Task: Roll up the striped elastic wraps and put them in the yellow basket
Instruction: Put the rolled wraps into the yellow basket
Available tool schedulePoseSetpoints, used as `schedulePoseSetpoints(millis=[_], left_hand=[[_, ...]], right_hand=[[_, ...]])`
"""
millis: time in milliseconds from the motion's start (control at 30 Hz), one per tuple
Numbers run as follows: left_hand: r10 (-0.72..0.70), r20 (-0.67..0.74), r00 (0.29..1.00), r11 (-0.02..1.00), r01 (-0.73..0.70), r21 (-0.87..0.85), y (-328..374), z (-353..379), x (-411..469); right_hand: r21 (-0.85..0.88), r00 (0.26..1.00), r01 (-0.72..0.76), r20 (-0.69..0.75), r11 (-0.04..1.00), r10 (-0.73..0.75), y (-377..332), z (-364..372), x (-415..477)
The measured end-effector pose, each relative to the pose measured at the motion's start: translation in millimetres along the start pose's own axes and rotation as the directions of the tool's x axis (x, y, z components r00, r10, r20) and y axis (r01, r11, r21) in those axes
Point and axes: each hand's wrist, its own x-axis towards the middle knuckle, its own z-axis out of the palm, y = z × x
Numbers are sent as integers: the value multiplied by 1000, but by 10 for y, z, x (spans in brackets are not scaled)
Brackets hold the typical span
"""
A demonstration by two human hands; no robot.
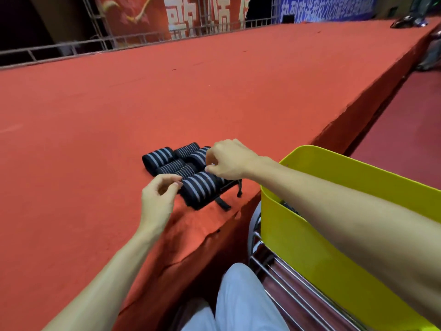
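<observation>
Working at the near corner of the red-carpeted stage [119, 103], you have both hands at the nearest wrap [202, 187], a black roll with pale stripes lying just inside the drop-off. Your left hand [158, 194] sits at its left end with the fingers [177, 185] curled in narrow. They look to be touching the roll's end, likely to square the coil, though I cannot tell whether they pinch it. Your right hand [229, 161] is at the roll's far right side, fingers curled down tight onto it. Whether they grip fabric or only press is not clear.

Two loose black strap ends [224, 204] stick out toward the stage lip, so this roll looks not quite finished. Behind it, touching one another, lie the other rolled wraps [171, 158], packed as a tidy cluster that keeps them from uncoiling.

The yellow basket [298, 235] stands to your right, off the stage on a metal rack [286, 278], and your right forearm crosses above its open top. Something dark shows inside, mostly hidden. That placement makes the transfer short: lift, swing right, drop. Mind the edge, since the roll could slip off into the gap between stage and basket. Wide bare carpet lies to the left and beyond.
</observation>
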Motion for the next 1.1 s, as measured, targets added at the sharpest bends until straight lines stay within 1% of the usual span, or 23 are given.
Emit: schedulePoseSetpoints(millis=[67, 133, 200, 333, 400, 500, 567, 633, 733, 800, 867, 967, 1100], left_hand=[[-7, 56, 998, 992, 0, 123, -151, -2, 73], [-50, 144, 988, 964, 10, 265, -287, 48, 160], [-99, 194, 976, 931, 22, 366, -384, 119, 228], [-162, 185, 969, 892, 64, 447, -426, 234, 274], [-203, 201, 958, 837, 64, 544, -407, 279, 261], [-230, 173, 958, 770, 71, 634, -354, 320, 263], [-227, 159, 961, 765, 75, 640, -315, 342, 248], [-218, 143, 966, 782, 85, 618, -278, 364, 205], [-194, 126, 973, 803, 83, 591, -276, 388, 146], [-179, 128, 975, 841, 84, 535, -272, 372, 107], [-168, 98, 981, 882, 105, 460, -260, 312, 62], [-179, -13, 984, 917, 172, 359, -259, 84, 30], [-153, -44, 987, 929, 158, 335, -318, -436, 30]], right_hand=[[14, 999, 3, 48, 1000, -4, -13, 90, 79], [37, 998, -2, 70, 999, -1, 6, 155, 128], [57, 997, -7, 77, 998, 3, 39, 203, 158], [69, 994, -13, 105, 998, 6, 113, 253, 199], [76, 994, -21, 112, 997, 12, 141, 252, 197], [81, 993, -28, 118, 996, 18, 174, 239, 167], [103, 991, -21, 135, 994, 7, 176, 211, 134], [132, 989, -10, 147, 991, -9, 149, 162, 95], [136, 991, -8, 130, 991, -9, 86, 69, 50], [150, 994, -12, 111, 989, -5, 38, 20, 32], [167, 994, -13, 106, 986, -5, -19, -14, 19], [144, 990, 17, 137, 989, -37, -129, -55, 24], [132, 991, 30, 129, 991, -47, -275, -17, 127]])
